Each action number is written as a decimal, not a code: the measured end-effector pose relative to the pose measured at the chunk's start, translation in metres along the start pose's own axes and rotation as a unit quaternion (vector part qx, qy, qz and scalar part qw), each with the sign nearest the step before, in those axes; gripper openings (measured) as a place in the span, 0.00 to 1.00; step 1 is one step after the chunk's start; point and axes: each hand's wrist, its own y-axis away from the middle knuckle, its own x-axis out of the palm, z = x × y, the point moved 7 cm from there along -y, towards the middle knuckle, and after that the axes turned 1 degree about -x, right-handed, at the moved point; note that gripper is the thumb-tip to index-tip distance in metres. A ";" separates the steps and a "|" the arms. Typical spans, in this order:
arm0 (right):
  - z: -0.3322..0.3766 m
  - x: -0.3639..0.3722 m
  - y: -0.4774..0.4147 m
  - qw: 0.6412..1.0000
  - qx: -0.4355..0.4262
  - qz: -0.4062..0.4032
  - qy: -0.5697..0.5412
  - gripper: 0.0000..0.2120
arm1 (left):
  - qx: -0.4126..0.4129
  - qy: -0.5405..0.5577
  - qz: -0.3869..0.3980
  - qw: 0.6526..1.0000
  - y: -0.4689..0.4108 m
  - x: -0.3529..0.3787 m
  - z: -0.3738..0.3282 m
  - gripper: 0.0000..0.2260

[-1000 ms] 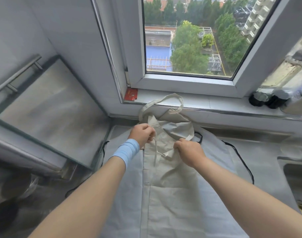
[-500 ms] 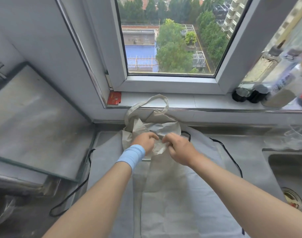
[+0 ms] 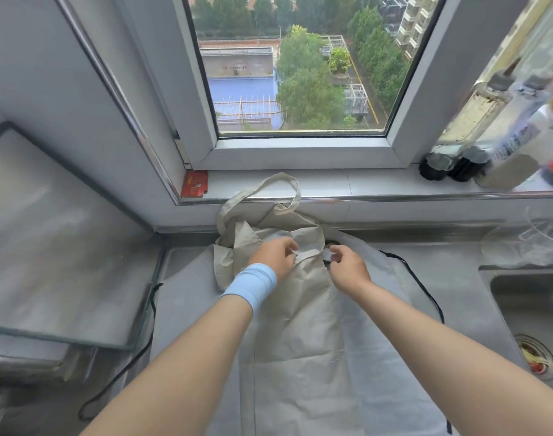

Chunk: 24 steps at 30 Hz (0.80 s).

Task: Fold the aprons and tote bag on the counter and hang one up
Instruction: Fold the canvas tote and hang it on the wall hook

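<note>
We see a bare left forearm point(image 3: 187, 357) and right forearm point(image 3: 442, 335); the left wrist wears a wide, light-blue wristband point(image 3: 249, 286) (plain, snug).

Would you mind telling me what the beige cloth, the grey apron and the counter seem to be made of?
Beige cloth: matte woven cotton or canvas, probably; soft creases, stitched straps. Pale grey apron beneath: thin matte fabric, perhaps synthetic; smooth, few wrinkles. Counter: brushed stainless steel, judging by dull streaky reflections.

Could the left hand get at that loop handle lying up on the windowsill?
Probably yes. The left hand pinches a strap of the bag, and the loop handle lies just beyond on the windowsill, with only soft cloth between. It would have to let go first.
</note>
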 end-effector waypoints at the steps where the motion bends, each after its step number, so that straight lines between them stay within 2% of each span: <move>1: 0.001 0.001 -0.001 0.999 0.014 0.004 -0.036 0.22 | 0.016 -0.021 0.010 1.000 -0.007 0.006 -0.012 0.12; 4: 0.012 0.009 -0.010 0.979 0.028 0.035 -0.198 0.14 | 0.043 -0.102 0.032 0.993 -0.027 0.020 -0.041 0.14; 6: 0.021 0.013 -0.019 0.957 0.027 0.069 -0.281 0.20 | 0.035 -0.124 0.034 0.991 -0.039 0.027 -0.050 0.14; 8: 0.022 0.014 -0.024 0.944 0.028 0.091 -0.316 0.23 | 0.007 -0.138 0.037 0.990 -0.048 0.032 -0.054 0.13; 11: 0.004 0.003 -0.028 0.954 0.033 0.043 -0.296 0.15 | -0.029 -0.155 0.046 0.986 -0.059 0.042 -0.055 0.11; 13: -0.014 -0.002 -0.030 0.973 0.041 0.013 -0.226 0.13 | -0.050 -0.157 0.041 0.985 -0.063 0.047 -0.057 0.07; 15: -0.027 0.002 -0.029 0.988 0.046 0.024 -0.146 0.11 | -0.073 -0.134 0.023 0.988 -0.066 0.047 -0.057 0.07; 18: -0.031 0.012 -0.023 0.990 0.021 0.073 -0.116 0.12 | -0.092 -0.050 -0.006 0.995 -0.064 0.041 -0.060 0.09; 21: -0.023 0.013 -0.018 0.989 -0.010 0.091 -0.120 0.01 | -0.084 0.092 -0.051 0.991 -0.061 0.027 -0.062 0.06; 24: -0.022 0.008 -0.014 0.993 -0.026 0.064 -0.099 0.10 | -0.078 0.166 -0.091 0.979 -0.058 0.008 -0.061 0.05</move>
